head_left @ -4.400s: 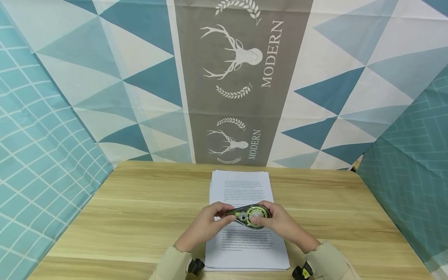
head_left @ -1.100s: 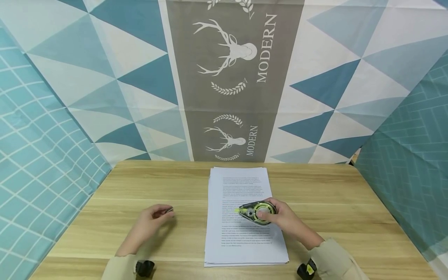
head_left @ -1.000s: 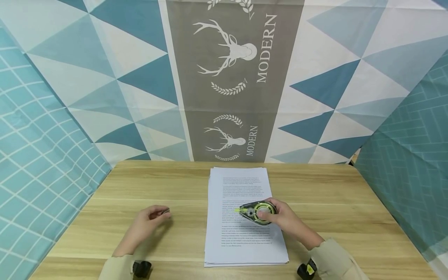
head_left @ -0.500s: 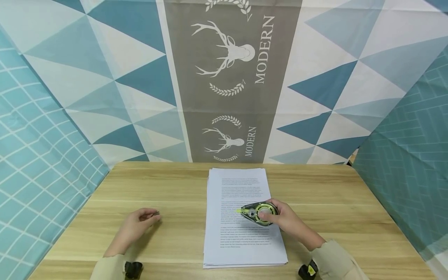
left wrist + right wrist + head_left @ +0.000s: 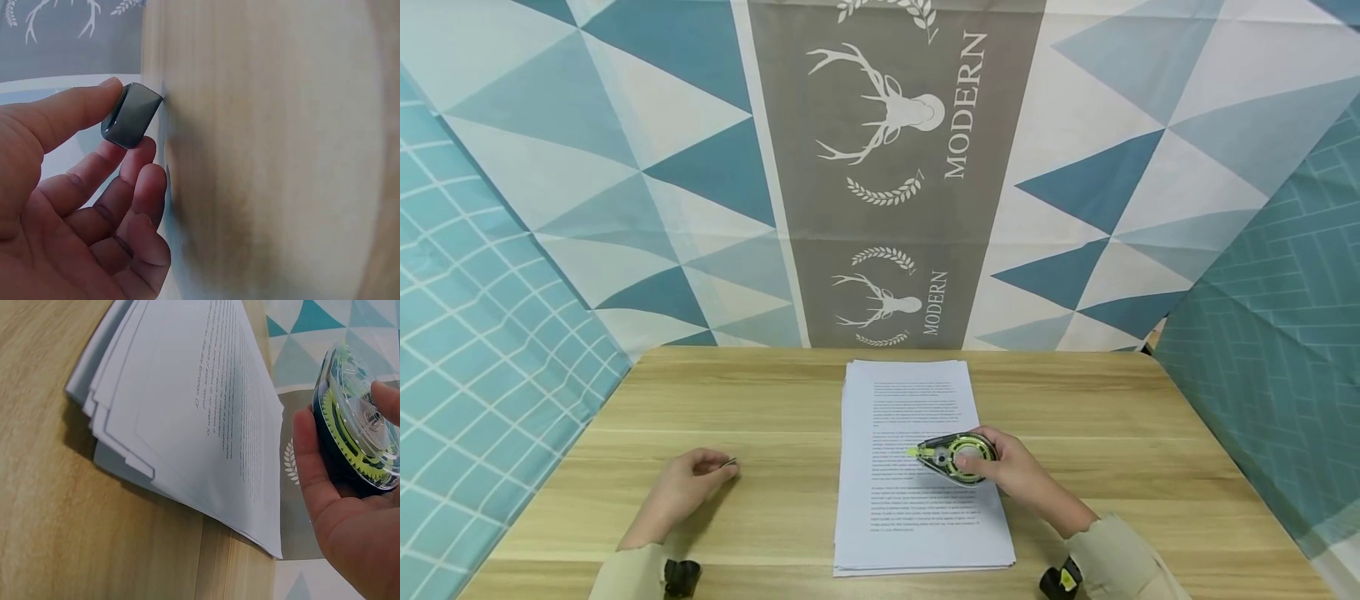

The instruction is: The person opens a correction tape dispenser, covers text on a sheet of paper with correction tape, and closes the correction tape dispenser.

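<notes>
My right hand [image 5: 1018,477] grips a correction tape [image 5: 942,452] over the stack of printed paper [image 5: 925,550], thumb on its clear round face. The tape's yellow-green tip [image 5: 913,452] is uncovered and points left. In the right wrist view, green toothed wheels [image 5: 350,447] show through the clear case. To the left of the stack, my left hand [image 5: 683,490] is over the wooden table. Between thumb and fingertips it pinches a small dark translucent cap [image 5: 132,115], its other fingers loosely curled below.
The paper stack lies mid-table, with several sheet edges [image 5: 122,447] slightly uneven. Around it is the wooden table top [image 5: 760,533]. A patterned cloth [image 5: 895,208] hangs behind the table, with teal cloths at both sides.
Both hands were together on the correction tape; the left has pulled the cap off the tip and carried it left over the table. The right hand and tape have shifted slightly right.
</notes>
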A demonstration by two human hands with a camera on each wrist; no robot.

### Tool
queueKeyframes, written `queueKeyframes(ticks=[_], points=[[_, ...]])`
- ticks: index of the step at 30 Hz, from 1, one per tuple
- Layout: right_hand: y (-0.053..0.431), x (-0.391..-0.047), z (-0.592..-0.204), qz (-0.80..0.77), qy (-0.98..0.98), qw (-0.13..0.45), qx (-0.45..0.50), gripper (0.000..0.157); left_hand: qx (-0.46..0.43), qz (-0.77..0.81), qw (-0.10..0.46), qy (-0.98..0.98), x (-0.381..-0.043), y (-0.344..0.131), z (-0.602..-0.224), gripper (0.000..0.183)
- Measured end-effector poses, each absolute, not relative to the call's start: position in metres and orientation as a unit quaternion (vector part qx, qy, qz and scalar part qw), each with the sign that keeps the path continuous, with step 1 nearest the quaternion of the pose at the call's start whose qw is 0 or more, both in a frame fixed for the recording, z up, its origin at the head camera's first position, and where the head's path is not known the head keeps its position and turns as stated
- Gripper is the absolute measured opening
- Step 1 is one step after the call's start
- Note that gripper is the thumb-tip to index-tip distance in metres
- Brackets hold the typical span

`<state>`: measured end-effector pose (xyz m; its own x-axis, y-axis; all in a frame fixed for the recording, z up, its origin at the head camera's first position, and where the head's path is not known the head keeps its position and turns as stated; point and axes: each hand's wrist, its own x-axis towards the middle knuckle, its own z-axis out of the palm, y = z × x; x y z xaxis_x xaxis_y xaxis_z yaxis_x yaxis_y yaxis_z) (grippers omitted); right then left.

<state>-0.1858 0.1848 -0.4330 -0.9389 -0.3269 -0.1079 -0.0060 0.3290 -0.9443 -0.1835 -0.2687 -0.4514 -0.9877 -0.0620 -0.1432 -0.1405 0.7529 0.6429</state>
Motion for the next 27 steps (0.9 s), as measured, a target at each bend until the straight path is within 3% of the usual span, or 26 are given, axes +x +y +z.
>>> queueKeyframes(ticks=[9,27], points=[[0.187,-0.186,-0.436,-0.566,0.807,0.139,-0.097,0.046,-0.045,0.326,0.056,0.943,-0.185,-0.270,-0.451,0.042],[0.187,-0.186,-0.436,-0.570,0.803,0.146,-0.092,0.047,-0.037,0.318,0.049,0.946,-0.185,-0.263,-0.436,0.047]])
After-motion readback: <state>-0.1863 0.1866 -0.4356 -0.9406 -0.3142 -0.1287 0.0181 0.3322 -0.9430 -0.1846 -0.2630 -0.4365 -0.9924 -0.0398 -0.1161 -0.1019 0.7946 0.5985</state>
